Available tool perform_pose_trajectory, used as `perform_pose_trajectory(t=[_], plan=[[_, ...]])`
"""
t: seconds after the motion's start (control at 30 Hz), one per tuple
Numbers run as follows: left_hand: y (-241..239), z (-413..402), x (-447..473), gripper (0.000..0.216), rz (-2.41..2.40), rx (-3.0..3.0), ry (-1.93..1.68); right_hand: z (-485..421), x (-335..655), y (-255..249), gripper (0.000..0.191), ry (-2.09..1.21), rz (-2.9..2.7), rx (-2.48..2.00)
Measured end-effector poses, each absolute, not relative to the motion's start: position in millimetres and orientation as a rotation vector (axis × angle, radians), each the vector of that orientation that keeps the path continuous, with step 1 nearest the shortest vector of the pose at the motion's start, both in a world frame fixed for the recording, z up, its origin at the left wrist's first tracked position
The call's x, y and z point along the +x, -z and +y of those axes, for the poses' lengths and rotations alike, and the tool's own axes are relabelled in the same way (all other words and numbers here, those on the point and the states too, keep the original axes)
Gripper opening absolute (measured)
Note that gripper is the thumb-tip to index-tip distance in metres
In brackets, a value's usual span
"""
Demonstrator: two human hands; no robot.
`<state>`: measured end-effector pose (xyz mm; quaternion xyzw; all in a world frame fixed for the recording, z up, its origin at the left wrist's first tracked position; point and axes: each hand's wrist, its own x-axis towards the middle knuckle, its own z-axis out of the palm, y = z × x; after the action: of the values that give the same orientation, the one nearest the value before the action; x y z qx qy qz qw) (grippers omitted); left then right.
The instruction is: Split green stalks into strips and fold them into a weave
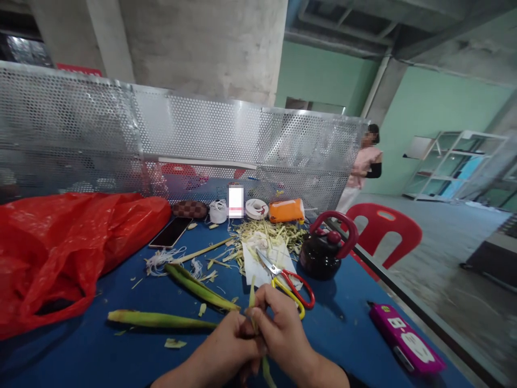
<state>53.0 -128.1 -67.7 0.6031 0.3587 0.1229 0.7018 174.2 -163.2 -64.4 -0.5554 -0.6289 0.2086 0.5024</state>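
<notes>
Both hands meet low in the middle of the head view, fingers closed around a pale green plant strip (252, 291). My left hand (232, 342) grips its lower part, and my right hand (280, 323) pinches it higher up. One end of the strip points upward; the other hangs below the hands. Just beyond my right hand lie scissors (278, 272) with red and yellow handles, their blades on a white paper sheet (250, 264). To the left of my hands are two green plant stalks, a darker one (197, 285) and a paler one (157, 319).
A red plastic bag (121, 226) covers the table's left side near a phone (172, 233). Plant scraps (278, 234) are heaped behind the scissors. A dark kettle (321, 256) and a purple box (406, 339) stand right. A perforated metal screen (202, 124) closes the back; a person (363, 167) stands beyond.
</notes>
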Motion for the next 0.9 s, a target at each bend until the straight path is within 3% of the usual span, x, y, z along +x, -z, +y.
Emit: perform_pose_trajectory(t=[0.17, 0.37, 0.6, 0.9], plan=[[65, -131, 54, 0.023, 0.795, 1.378, -0.303, -163, 174, 63, 0.013, -0.342, -1.671, -1.257], [49, -117, 44, 0.039, 0.832, 1.04, -0.612, -161, 201, 51, 0.008, -0.07, -1.635, -1.188], [41, -104, 34, 0.037, 0.751, 0.9, -0.666, -156, 204, 54, 0.013, -0.4, -1.869, -1.386], [49, -106, 34, 0.03, 0.746, 0.888, -0.654, -155, 203, 63, 0.017, -0.133, -1.995, -1.427]])
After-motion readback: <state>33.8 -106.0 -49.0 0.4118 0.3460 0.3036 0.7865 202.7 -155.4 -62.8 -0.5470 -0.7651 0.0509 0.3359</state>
